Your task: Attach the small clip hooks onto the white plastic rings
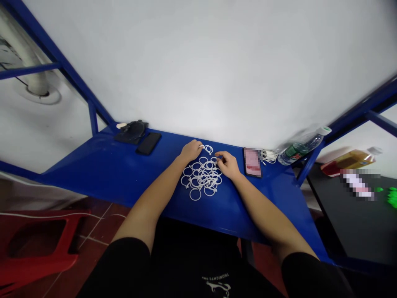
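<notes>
A pile of several white plastic rings [202, 177] lies on the blue table [108, 165] in front of me. My left hand [190, 150] rests at the pile's far left edge, fingers closed in a pinch on one white ring [207, 148]. My right hand [228, 164] lies on the pile's right side with fingers curled onto the rings; what it grips is too small to make out.
A black phone [149, 143] and a black pouch [132, 130] lie at the back left. A phone with a pink screen [252, 162], a white cable [269, 155] and a plastic bottle [302, 147] sit right. A red stool [37, 244] stands left below.
</notes>
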`<move>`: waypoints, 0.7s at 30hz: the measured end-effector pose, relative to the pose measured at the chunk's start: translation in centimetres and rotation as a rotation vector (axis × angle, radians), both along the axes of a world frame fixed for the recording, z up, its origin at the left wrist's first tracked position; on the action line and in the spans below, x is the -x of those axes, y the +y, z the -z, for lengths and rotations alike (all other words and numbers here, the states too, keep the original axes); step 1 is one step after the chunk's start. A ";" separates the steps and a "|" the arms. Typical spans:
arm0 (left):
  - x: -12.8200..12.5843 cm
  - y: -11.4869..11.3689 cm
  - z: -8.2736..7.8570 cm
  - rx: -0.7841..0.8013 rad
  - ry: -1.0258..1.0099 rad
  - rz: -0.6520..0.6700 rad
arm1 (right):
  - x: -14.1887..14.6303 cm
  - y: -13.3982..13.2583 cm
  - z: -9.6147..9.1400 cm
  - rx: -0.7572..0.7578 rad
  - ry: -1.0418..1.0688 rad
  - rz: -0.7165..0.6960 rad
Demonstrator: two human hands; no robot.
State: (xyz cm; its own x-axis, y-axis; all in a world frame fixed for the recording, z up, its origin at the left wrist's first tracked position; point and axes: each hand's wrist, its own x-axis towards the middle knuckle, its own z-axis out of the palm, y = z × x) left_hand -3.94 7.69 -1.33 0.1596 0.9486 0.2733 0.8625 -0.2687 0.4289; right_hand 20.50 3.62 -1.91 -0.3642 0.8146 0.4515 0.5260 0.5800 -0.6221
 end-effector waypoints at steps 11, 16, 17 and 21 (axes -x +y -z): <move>-2.0 -3.5 -0.4 0.152 -0.996 -0.076 | 0.0 0.0 -0.2 0.004 0.010 -0.024; -4.1 -5.4 -0.5 0.264 -1.118 0.156 | 0.0 -0.3 -0.3 -0.068 -0.061 -0.049; -4.4 -5.5 -0.5 0.278 -1.142 0.188 | 0.0 -0.3 -0.2 -0.119 -0.063 -0.041; -5.1 -5.7 -0.6 0.285 -1.166 0.267 | 0.1 -0.2 -0.2 -0.367 0.001 -0.034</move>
State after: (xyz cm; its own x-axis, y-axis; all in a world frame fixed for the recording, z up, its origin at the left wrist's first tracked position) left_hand 1.13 1.99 -0.76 0.1563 0.9728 0.1708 -0.1440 -0.1486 0.9784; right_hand 20.43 3.38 -1.69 -0.3877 0.5854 0.7120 0.5023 0.7819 -0.3693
